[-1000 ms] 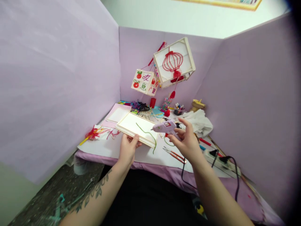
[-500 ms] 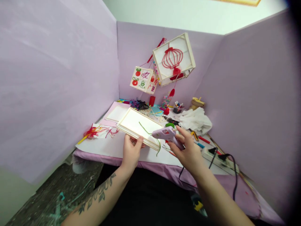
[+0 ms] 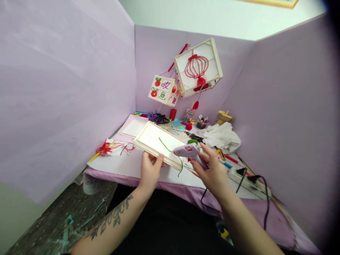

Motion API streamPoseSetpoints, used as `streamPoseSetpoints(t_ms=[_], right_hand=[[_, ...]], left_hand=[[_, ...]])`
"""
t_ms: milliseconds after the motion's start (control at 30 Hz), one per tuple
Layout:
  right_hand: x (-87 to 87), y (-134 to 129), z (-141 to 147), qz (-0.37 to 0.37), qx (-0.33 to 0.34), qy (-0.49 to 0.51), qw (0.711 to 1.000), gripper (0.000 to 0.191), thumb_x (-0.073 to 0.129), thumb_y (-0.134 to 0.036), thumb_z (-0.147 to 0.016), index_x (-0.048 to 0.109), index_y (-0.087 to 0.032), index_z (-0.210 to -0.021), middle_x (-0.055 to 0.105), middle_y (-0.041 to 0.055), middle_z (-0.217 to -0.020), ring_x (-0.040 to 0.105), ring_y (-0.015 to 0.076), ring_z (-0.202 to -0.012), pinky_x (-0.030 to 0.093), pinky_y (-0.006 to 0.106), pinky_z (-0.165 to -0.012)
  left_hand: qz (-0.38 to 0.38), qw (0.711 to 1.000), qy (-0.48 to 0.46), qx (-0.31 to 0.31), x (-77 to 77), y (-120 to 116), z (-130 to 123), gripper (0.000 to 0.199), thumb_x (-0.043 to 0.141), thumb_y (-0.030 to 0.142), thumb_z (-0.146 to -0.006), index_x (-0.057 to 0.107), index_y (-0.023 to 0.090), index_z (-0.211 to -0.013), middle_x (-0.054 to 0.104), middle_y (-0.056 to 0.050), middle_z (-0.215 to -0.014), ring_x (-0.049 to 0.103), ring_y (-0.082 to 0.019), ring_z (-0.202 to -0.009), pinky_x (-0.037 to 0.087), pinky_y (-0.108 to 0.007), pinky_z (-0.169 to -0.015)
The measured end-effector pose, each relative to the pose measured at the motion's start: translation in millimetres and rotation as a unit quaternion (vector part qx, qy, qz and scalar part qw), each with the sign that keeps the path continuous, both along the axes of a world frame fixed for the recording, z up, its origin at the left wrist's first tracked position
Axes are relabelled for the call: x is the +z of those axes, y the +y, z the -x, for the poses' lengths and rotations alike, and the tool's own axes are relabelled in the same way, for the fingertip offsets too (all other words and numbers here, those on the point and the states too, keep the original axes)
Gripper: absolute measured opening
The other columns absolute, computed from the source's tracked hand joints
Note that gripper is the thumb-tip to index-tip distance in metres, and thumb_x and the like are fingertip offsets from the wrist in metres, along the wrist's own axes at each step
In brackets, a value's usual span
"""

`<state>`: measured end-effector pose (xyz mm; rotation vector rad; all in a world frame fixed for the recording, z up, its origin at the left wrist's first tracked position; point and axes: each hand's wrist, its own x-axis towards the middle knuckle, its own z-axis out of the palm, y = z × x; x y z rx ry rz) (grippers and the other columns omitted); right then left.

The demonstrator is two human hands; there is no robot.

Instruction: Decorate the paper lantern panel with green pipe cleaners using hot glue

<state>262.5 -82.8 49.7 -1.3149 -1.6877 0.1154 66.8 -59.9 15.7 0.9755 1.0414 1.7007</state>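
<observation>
My left hand grips the near edge of a framed white panel, thumb on top and fingers beneath, holding it tilted above the table. A thin green strand lies bent across the panel, and its end hangs over the near right corner. In my right hand is a light purple glue gun, its nozzle pointing left over the right part of the panel, near the strand. Whether the nozzle touches the strand cannot be made out.
Two decorated lanterns hang ahead. Red and yellow threads lie left on the table. At the right are white cloth, markers and a power strip with black cables. Purple partitions stand around.
The view has shifted slightly, so everything appears a little further right. Both hands keep their hold on the panel and the glue gun, with little other visible movement.
</observation>
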Motion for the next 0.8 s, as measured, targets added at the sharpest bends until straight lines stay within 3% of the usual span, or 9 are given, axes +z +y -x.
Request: streamPoseSetpoints(t_ms=[800], right_hand=[[-1.0,-2.1,-4.5,-0.006,0.012,-0.018,1.0,0.059,0.061,-0.042,-0.086,0.046,-0.02,-0.139,0.072,0.0133,-0.111,0.071,0.0239,-0.1,0.059,0.034,-0.081]], left_hand=[[0.006,1.0,-0.007,0.006,-4.3,1.0,0.5,0.041,0.073,0.044,-0.075,0.047,0.018,-0.095,0.054,0.001,-0.085,0.06,-0.012,-0.072,0.057,-0.025,-0.059]])
